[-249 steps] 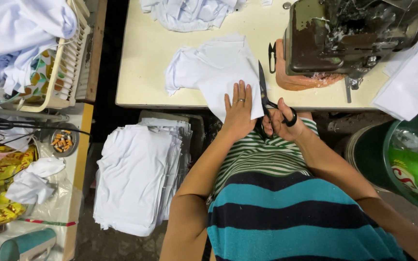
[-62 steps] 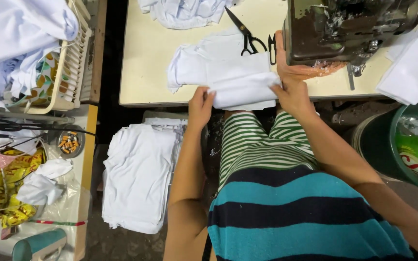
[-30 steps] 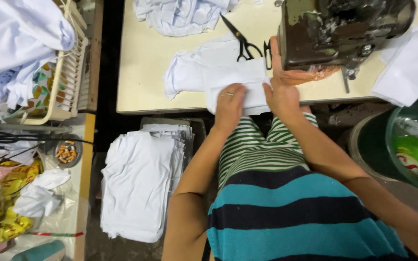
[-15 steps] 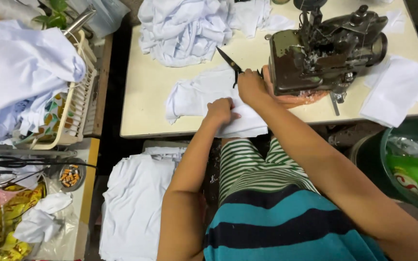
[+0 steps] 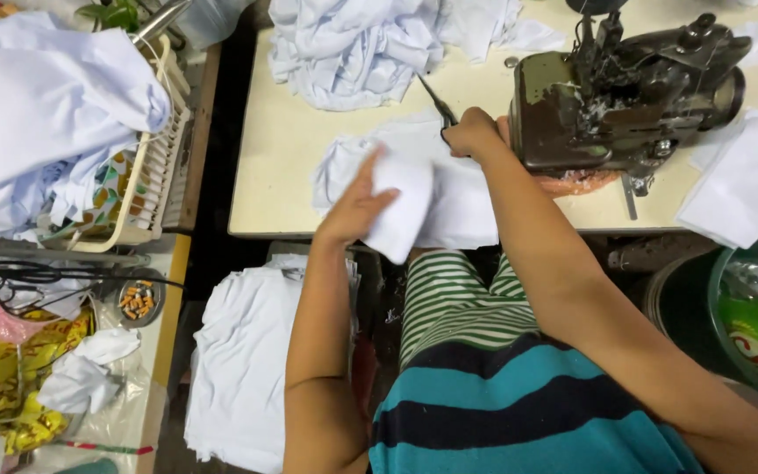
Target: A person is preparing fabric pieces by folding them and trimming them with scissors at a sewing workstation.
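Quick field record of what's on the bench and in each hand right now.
left hand: holds a small folded white cloth piece, lifted over the table edge
right hand: on the scissors, beside the sewing machine
table: cream top, white fabric heap at the back
beside left knee: stack of white pieces
far left: basket of white cloth

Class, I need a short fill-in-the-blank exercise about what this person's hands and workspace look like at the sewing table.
1. The left hand lifts a folded piece of ____ cloth.
2. The right hand grips the handles of the ____, beside the sewing machine.
3. The stack of white fabric pieces lies ____ the table.

Missing words: white; scissors; below
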